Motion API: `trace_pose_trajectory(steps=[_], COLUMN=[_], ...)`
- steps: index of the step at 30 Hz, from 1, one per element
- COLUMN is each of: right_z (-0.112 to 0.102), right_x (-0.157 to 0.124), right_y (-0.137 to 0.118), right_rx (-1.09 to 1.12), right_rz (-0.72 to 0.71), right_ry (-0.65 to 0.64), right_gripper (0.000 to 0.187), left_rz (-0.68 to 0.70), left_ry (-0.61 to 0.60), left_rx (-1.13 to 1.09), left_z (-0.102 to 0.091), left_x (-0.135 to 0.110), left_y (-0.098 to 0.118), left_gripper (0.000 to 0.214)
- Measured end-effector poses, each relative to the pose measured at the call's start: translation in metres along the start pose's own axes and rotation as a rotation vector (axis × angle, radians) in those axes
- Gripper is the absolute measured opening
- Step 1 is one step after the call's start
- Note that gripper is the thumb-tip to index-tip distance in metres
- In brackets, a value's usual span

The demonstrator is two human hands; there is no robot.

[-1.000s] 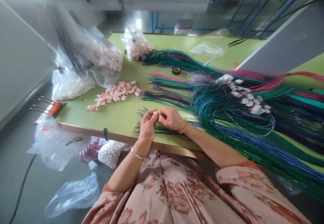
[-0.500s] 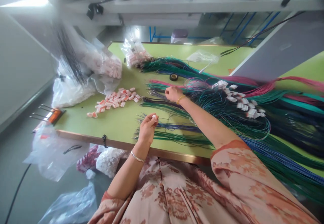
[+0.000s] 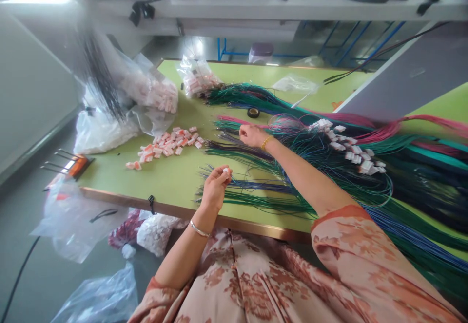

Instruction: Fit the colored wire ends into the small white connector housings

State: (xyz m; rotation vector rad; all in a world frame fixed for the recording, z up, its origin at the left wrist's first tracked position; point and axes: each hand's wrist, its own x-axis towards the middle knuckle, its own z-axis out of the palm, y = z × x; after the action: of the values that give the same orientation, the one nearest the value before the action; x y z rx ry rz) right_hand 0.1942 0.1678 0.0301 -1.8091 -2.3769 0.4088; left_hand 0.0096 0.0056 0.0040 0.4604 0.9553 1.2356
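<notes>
Between the thumb and fingers of my left hand (image 3: 215,186) is a small white connector housing (image 3: 226,171), held above the near wire bundles. My right hand (image 3: 252,135) is closed over the ends of the dark wires (image 3: 228,139) farther back; whatever its fingers pinch is hidden. Green wires (image 3: 252,200) and blue wires (image 3: 256,184) lie in bundles by my left hand, their metal-tipped ends pointing left. A pile of white and orange connector housings (image 3: 166,143) lies left of both hands. White connectors on wires (image 3: 351,147) rest to the right of my right forearm.
A roll of black tape (image 3: 253,112) sits behind my right hand. Plastic bags of connectors (image 3: 161,96) stand at the back left of the green table (image 3: 120,179). An orange holder with metal prongs (image 3: 78,166) is at the left edge. A white shelf (image 3: 234,11) spans the back.
Both hands keep nearly the same places and grips. The view has shifted slightly, and the right forearm appears a little farther right.
</notes>
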Motion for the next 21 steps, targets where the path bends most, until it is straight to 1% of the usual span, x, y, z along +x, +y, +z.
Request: trace_pose_trajectory(steps=[2, 3, 6, 8, 10, 12, 14, 16, 17, 19, 21], right_z=[-0.008, -0.012, -0.023, -0.025, -0.022, -0.015, -0.005, 0.003, 0.006, 0.009, 0.009], right_x=[0.001, 0.002, 0.003, 0.004, 0.005, 0.007, 0.011, 0.016, 0.018, 0.02, 0.021], right_y=[0.005, 0.007, 0.008, 0.004, -0.003, -0.012, -0.021, -0.03, -0.034, -0.04, -0.043], right_rx=[0.023, 0.036, 0.077, 0.105, 0.148, 0.188, 0.203, 0.151, 0.1, -0.003, -0.03], right_rz=[-0.004, 0.015, 0.067, 0.039, -0.022, -0.07, -0.087, -0.074, -0.053, -0.004, 0.019], right_ry=[-0.051, -0.056, 0.002, 0.028, 0.025, 0.01, -0.028, -0.063, -0.057, 0.003, 0.06], right_gripper=[0.017, 0.016, 0.017, 0.018, 0.018, 0.019, 0.019, 0.017, 0.017, 0.017, 0.02], left_rz=[-0.002, -0.004, -0.011, -0.015, -0.02, -0.026, -0.029, -0.032, -0.034, -0.038, -0.035], left_ry=[0.002, 0.004, 0.006, 0.002, 0.002, 0.0, -0.001, 0.006, 0.01, 0.011, 0.006], left_rx=[0.001, 0.002, 0.005, 0.003, -0.001, -0.006, -0.014, -0.025, -0.029, -0.032, -0.033], left_z=[0.0, 0.0, 0.0, 0.0, 0.0, 0.0, -0.001, -0.001, -0.001, -0.001, 0.0], left_x=[0.0, 0.0, 0.0, -0.001, -0.001, 0.0, 0.0, 0.0, 0.0, 0.0, -0.001], left_y=[0.0, 0.0, 0.001, 0.001, 0.001, 0.001, 0.001, 0.0, 0.0, 0.0, 0.001], left_gripper=[0.029, 0.029, 0.029, 0.03, 0.031, 0.03, 0.03, 0.031, 0.031, 0.032, 0.031])
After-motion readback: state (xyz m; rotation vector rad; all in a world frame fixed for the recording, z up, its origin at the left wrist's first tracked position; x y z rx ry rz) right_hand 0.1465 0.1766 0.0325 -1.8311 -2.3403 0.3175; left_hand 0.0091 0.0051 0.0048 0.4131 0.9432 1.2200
